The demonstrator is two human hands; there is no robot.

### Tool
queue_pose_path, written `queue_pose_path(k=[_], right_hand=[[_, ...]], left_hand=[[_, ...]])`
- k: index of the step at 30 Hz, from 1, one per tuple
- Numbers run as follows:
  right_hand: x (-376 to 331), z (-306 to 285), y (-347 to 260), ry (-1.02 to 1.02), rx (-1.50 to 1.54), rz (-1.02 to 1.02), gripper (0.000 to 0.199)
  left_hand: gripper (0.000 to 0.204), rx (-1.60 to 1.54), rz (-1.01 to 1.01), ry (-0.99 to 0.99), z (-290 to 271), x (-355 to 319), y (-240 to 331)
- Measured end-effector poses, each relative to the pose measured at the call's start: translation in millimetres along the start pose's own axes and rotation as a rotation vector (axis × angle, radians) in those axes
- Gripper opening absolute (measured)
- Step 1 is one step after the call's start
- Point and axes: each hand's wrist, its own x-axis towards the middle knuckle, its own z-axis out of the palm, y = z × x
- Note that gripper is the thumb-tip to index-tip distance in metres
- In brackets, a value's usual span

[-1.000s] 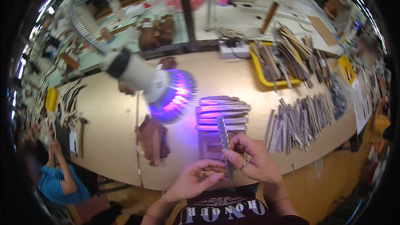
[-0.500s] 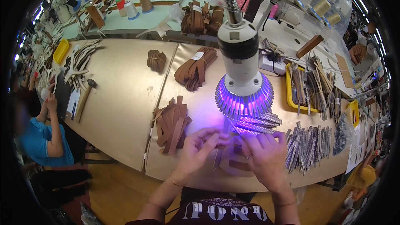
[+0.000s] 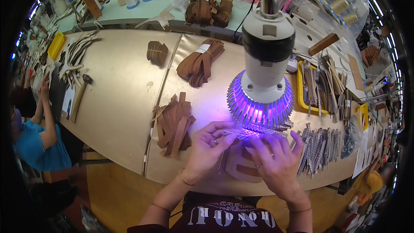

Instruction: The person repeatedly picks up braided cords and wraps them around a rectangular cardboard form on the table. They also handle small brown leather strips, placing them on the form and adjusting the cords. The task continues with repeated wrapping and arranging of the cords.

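Note:
Under the glowing purple lamp (image 3: 263,97), my left hand (image 3: 207,149) pinches a thin patterned strip (image 3: 233,132) between thumb and fingertips. Beside it, my right hand (image 3: 278,157) is open, its fingers bent and spread apart near the patterned strips under the lamp. The lamp head and my fingers hide part of these strips. Below and between my hands, a flat brown panel with slots (image 3: 241,166) lies on the table. Just left of my left hand is a loose pile of brown leather strips (image 3: 174,125).
Many patterned strips (image 3: 319,149) lie on the right. Behind them stands a yellow tray (image 3: 300,90) of strips. Bundled brown strips (image 3: 200,64) and a smaller bundle (image 3: 157,53) lie farther back. A hammer (image 3: 79,101) is at left, near a person in blue (image 3: 41,146).
My right hand has opened from a closer grip, its fingers spreading. The view has shifted, so the lamp appears farther right and lower. A patterned strip now shows at my left fingertips.

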Motion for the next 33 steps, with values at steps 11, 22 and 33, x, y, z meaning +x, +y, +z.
queue_pose_path(k=[11, 22, 33], right_hand=[[-13.0, -7.7, 13.7, -0.028, 0.469, 0.511, 0.015], [-12.4, 25.5, 0.6, -0.177, 0.781, 0.749, 0.035], [-8.8, 29.9, -3.6, -0.236, 0.786, 0.847, 0.035]], left_hand=[[0.020, 0.516, 0.340, 0.042, 11.0, -25.3, -29.1], [0.026, 0.976, 0.474, -0.022, -3.0, -37.2, -56.5], [0.032, 0.927, 0.545, -0.007, -4.6, -36.4, -65.2]])
